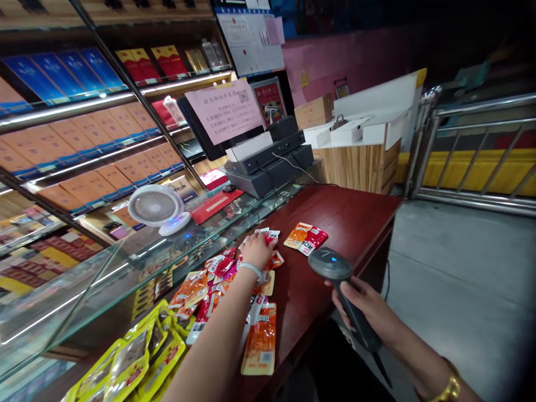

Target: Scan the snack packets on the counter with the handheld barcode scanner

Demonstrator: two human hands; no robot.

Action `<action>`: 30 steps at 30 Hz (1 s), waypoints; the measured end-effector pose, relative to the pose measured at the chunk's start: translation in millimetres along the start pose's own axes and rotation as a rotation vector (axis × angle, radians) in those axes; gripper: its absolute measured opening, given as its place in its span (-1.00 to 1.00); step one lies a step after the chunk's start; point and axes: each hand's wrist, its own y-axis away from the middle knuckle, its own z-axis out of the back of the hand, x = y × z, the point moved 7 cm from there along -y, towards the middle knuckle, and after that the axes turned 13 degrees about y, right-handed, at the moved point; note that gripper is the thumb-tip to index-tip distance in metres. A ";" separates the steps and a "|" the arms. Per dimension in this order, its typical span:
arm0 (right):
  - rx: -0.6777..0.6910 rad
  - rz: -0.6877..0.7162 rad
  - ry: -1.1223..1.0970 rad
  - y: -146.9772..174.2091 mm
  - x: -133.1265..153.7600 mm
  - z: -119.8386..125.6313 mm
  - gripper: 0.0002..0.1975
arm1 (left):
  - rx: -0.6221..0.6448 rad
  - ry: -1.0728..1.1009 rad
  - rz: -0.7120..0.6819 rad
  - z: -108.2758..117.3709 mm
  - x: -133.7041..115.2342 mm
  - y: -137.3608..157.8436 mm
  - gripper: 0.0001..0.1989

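My right hand (371, 312) is wrapped round the handle of a dark barcode scanner (330, 264), which shows a small blue light on top. My left hand (256, 251), with a beaded bracelet at the wrist, is closed over a red-and-white snack packet (271, 237) on the pile; the fingertips are partly hidden. Around and under that forearm lie several orange and red snack packets (195, 287). One orange packet (259, 340) lies flat by the near edge. Beyond the scanner, an orange and a red packet (307, 237) rest together. Yellow-edged packets (129, 357) are heaped at lower left.
The dark red tabletop (335, 206) adjoins a glass display counter (125, 262). On the glass stand a white fan (156, 205) and a monitor with a pink notice (224, 111). Boxed goods fill the shelves (84, 134) at left. A metal railing (481, 111) stands at right.
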 end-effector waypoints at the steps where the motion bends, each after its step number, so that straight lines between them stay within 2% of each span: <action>1: 0.000 0.001 0.006 -0.3 0.0 0.0 -0.53 | 0.023 -0.003 0.013 -3.2 1.8 -3.4 -0.48; 5: 0.014 0.014 0.029 1.5 2.0 -1.3 -0.53 | 0.127 -0.067 0.047 -18.7 6.9 -22.2 -0.47; 8: 0.037 0.028 0.029 5.0 2.5 -2.6 -0.54 | 0.188 -0.113 0.032 -27.7 13.3 -32.0 -0.27; 13: 0.053 0.015 0.037 7.4 -3.3 -2.5 -0.55 | 0.318 -0.088 0.029 -34.4 39.3 -33.5 0.05; 14: 0.062 0.010 0.030 7.3 -4.4 -3.1 -0.55 | 0.331 -0.066 0.023 -33.6 44.0 -33.7 0.03; 16: 0.077 0.000 0.021 7.1 -5.8 -4.6 -0.55 | 0.331 0.006 0.032 -30.4 52.1 -35.8 -0.14; 18: 0.081 -0.008 0.024 7.6 -5.8 -5.6 -0.54 | 0.252 0.052 0.087 -23.5 60.3 -41.0 -0.32; 20: 0.081 -0.015 0.032 9.0 -5.3 -6.2 -0.54 | 0.149 0.025 0.174 -17.1 69.3 -46.8 -0.37; 22: 0.088 -0.012 0.035 11.2 -4.7 -6.9 -0.53 | 0.110 -0.025 0.235 -17.1 75.6 -52.0 -0.37; 24: 0.096 -0.009 0.038 13.2 -5.2 -7.3 -0.52 | 0.151 -0.037 0.261 -23.9 79.1 -57.4 -0.40; 28: 0.097 -0.014 0.053 14.1 -9.2 -6.8 -0.52 | 0.226 -0.023 0.245 -33.8 80.2 -66.5 -0.60; 30: 0.095 -0.008 0.057 13.1 -10.1 -7.6 -0.52 | 0.201 -0.021 0.236 -31.6 79.6 -68.6 -0.57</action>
